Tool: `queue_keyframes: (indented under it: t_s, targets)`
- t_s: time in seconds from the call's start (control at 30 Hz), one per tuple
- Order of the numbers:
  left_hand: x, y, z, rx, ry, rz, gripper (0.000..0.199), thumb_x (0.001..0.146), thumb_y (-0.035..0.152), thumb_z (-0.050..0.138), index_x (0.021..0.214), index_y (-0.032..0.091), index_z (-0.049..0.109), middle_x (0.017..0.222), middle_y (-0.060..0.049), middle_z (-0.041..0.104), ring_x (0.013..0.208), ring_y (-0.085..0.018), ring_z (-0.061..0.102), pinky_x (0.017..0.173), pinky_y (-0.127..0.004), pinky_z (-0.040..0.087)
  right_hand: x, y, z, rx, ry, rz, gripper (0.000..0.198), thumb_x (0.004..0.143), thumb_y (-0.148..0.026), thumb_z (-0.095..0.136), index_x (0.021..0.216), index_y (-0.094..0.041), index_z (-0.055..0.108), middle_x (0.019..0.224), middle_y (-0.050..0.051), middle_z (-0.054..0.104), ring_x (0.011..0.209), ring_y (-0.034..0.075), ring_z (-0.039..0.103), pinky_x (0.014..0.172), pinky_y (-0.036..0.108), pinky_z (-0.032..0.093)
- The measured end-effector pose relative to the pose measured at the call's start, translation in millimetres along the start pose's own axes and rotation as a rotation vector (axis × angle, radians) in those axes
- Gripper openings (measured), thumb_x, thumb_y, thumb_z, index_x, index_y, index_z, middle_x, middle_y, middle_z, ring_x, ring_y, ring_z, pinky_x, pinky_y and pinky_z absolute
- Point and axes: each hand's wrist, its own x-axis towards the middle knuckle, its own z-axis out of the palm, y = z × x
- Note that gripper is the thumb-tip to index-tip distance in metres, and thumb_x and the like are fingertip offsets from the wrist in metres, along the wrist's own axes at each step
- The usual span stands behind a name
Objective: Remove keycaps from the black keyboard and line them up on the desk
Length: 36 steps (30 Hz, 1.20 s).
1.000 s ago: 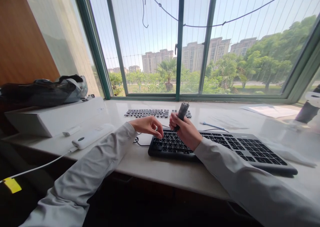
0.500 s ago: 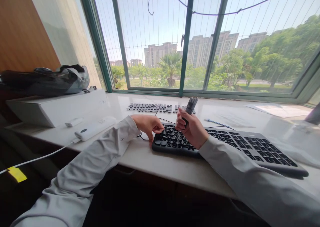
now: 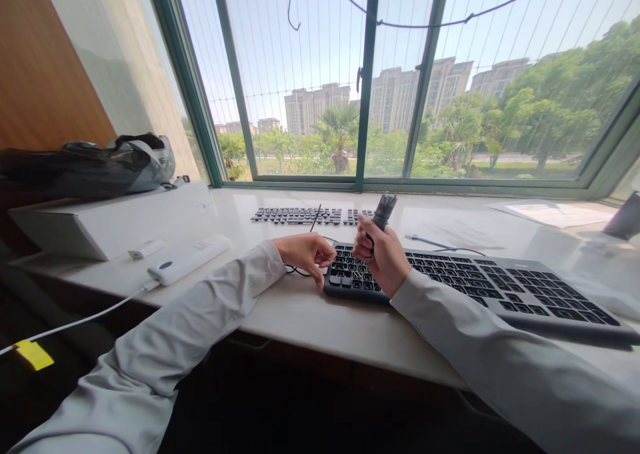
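At the left end of the black keyboard (image 3: 500,287), my left hand (image 3: 313,254) is closed, with curled fingers over the corner and the thumb down against the side edge. Most of the keyboard's keycaps are off, showing bare switch sockets; a couple of caps sit at its lower left. My right hand (image 3: 379,251) is wrapped round a small black keyboard brush (image 3: 385,209), held upright over the left part of the keyboard. Its lower end is mostly hidden by the fingers. Behind, loose keycaps (image 3: 295,215) lie in rows on the white sill.
A thin blue stick (image 3: 430,242) and a black cable (image 3: 316,218) lie behind the keyboard. To the left are a white power bank (image 3: 187,262) with a white cable, and a white box (image 3: 110,221) bearing a dark bag (image 3: 95,167). Papers (image 3: 555,214) lie at right.
The keyboard has slid to the right, and my left hand has moved right with it. My right hand stays nearly in place with the brush. The view has shifted slightly.
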Motion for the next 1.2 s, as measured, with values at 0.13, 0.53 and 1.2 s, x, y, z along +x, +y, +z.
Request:
queue_keyframes:
  t_s: [0.13,0.53,1.2]
  targets:
    - [-2,1,-2,-0.037,-0.029,-0.008,0.038,0.055,0.038,0.085,0.066,0.015,0.056,0.054,0.007,0.043,0.053,-0.007,0.035,0.048,-0.021,0.027,-5,5,3,-0.01,-0.016,0.025,0.039,0.07,-0.039,0.074,0.065,-0.02,0.041,0.05,-0.01,0.025,0.044,0.005,0.024,0.042,0.02,0.022]
    - [4,9,5,-0.014,0.054,-0.01,0.041,0.063,0.045,0.081,0.087,0.014,0.07,0.058,0.005,0.045,0.056,-0.008,0.041,0.052,-0.021,0.032,-6,19,0,-0.072,-0.032,0.004,0.037,0.072,-0.043,0.071,0.066,-0.02,0.043,0.053,-0.009,0.028,0.046,0.006,0.027,0.044,0.022,0.026]
    - [5,12,11,0.01,0.109,0.061,0.033,0.066,0.04,0.079,0.084,0.012,0.071,0.057,0.004,0.048,0.053,-0.007,0.043,0.049,-0.019,0.033,-13,21,6,-0.304,0.036,-0.009,0.031,0.079,-0.045,0.063,0.068,-0.021,0.047,0.054,-0.006,0.042,0.05,0.01,0.04,0.049,0.024,0.035]
